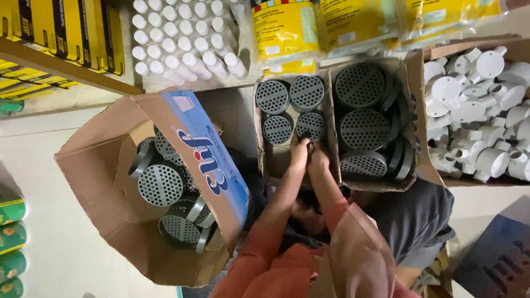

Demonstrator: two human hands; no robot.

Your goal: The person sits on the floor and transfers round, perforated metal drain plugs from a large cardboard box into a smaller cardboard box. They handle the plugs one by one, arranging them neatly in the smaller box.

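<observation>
Both my hands reach into the middle cardboard box (264, 160), my left hand (298, 156) and right hand (318, 157) side by side, fingers closing on the nearest round grey perforated drain cover (310, 126) (directly ahead, upright on edge).

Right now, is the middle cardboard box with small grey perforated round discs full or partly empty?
Partly empty: four discs fill the far part, both hands reach into bare space.

Both forearms, in rust-orange sleeves, rise from the bottom centre of the frame toward its middle. The left hand (300, 152) and right hand (318, 157) meet side by side, touching, fingers curled downward and pressed close together, wrists nearly straight, elbows bent low.
</observation>
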